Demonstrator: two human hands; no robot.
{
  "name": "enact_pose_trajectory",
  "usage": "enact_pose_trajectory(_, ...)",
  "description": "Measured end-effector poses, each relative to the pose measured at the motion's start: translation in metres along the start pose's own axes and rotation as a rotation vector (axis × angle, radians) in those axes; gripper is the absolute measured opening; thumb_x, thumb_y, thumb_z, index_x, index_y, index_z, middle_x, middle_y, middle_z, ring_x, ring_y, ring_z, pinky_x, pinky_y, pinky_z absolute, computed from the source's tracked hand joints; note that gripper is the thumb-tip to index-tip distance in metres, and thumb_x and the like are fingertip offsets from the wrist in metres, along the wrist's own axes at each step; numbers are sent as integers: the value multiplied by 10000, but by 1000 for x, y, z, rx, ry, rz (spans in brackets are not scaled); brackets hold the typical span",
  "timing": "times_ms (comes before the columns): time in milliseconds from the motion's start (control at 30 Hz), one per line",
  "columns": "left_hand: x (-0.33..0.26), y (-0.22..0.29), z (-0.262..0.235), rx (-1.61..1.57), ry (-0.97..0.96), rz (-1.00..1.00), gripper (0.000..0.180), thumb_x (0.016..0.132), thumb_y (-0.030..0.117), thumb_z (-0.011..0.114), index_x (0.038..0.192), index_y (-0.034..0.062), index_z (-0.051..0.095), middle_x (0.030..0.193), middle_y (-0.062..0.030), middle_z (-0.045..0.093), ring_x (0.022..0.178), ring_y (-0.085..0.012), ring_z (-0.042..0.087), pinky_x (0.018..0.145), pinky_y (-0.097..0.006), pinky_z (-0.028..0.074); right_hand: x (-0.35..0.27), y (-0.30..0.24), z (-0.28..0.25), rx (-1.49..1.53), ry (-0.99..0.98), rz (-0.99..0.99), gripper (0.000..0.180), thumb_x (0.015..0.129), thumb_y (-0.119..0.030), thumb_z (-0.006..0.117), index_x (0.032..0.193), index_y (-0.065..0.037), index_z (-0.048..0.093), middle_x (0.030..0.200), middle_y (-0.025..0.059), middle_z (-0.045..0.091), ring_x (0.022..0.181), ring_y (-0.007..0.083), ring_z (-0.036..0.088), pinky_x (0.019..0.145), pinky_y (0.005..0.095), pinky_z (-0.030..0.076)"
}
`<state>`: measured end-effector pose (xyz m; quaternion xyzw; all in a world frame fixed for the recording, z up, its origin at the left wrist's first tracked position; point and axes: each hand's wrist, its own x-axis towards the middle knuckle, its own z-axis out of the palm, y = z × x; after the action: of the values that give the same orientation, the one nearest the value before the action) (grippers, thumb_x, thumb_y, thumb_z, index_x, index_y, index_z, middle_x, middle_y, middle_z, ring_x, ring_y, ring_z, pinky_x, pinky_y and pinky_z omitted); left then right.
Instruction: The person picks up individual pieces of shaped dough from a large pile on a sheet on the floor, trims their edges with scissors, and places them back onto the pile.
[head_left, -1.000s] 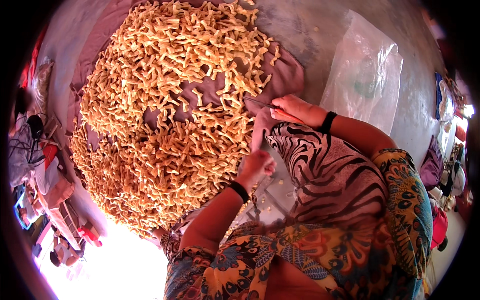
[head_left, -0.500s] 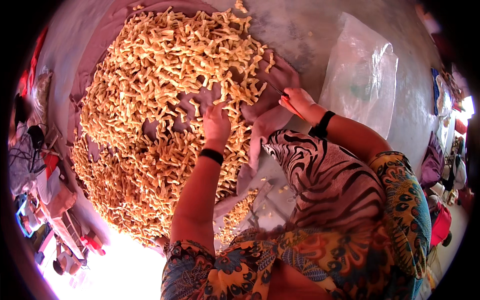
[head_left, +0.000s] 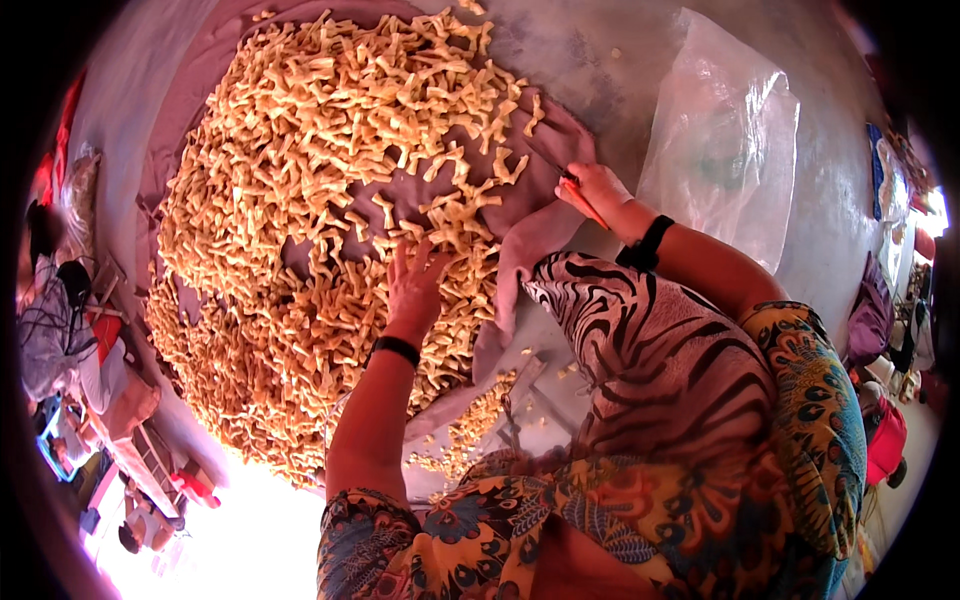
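A wide heap of short yellow pieces with flared ends [head_left: 290, 130] lies on a mauve cloth [head_left: 560, 125]. My left hand [head_left: 415, 285] rests on the heap's right part, palm down. Its fingers are spread, and nothing shows in them; what lies under the palm is hidden. Off the heap's right side, my right hand [head_left: 598, 190] is closed on an orange-handled tool [head_left: 588, 204]. A thin dark tip points from it toward the far left, over the cloth. My fingers cover the middle of the tool, so its exact kind is unclear.
A clear plastic bag [head_left: 720, 150] lies flat on the grey floor at the right. Small yellow scraps [head_left: 470, 425] are scattered near my patterned clothing. A zebra-striped cloth [head_left: 660, 360] covers my lap. Bundles and a ladder-like wooden frame [head_left: 130, 455] stand at the far left.
My left hand has moved left and nearer, and its fingers have spread apart. My right hand, still closed on the orange-handled tool, has barely shifted. The view has tilted slightly.
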<state>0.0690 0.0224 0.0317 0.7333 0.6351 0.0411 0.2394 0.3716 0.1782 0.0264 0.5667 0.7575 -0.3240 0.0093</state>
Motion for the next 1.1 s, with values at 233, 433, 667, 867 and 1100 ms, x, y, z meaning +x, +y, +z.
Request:
enact_pose_trajectory(233, -21, -18, -13, -39, 245, -86, 173, 694, 38, 536, 804, 124, 638, 938, -50, 596, 997, -302, 495, 839, -439, 373, -1, -9, -1, 49, -1, -33, 293, 733, -310, 643, 785, -38, 548, 714, 188, 586, 723, 377, 582, 618, 419, 459)
enact_pose_trajectory(433, 74, -5, 0, -265, 390, -76, 177, 701, 12, 551, 838, 89, 631, 845, -100, 592, 917, -294, 542, 820, -393, 428, 3, -7, -2, 45, -1, -85, 309, 739, -329, 638, 786, -39, 542, 717, 189, 580, 722, 375, 574, 616, 422, 455)
enact_pose_trajectory(667, 86, 4, 20, -281, 102, -286, 177, 684, 58, 598, 844, 121, 641, 1058, -65, 522, 992, -286, 512, 822, -373, 439, 0, -8, -4, 142, -6, -94, 314, 750, -334, 628, 777, -35, 535, 717, 188, 581, 720, 375, 572, 617, 419, 456)
enact_pose_trajectory(867, 36, -36, -5, -919, 26, -629, 196, 784, 130, 594, 913, -16, 583, 782, -85, 620, 682, -167, 597, 630, -254, 475, -5, -35, -8, 214, -35, -174, 286, 748, -294, 649, 754, -35, 527, 715, 175, 586, 690, 355, 580, 601, 390, 460)
enact_pose_trajectory(1100, 18, 25, -42, -1799, -82, -668, 80, 857, 110, 508, 827, 37, 522, 635, -14, 532, 481, -68, 440, 440, -174, 346, 10, -89, -2, 843, -430, -379, 349, 754, -264, 693, 959, -59, 498, 646, 57, 550, 561, 136, 539, 510, 271, 422)
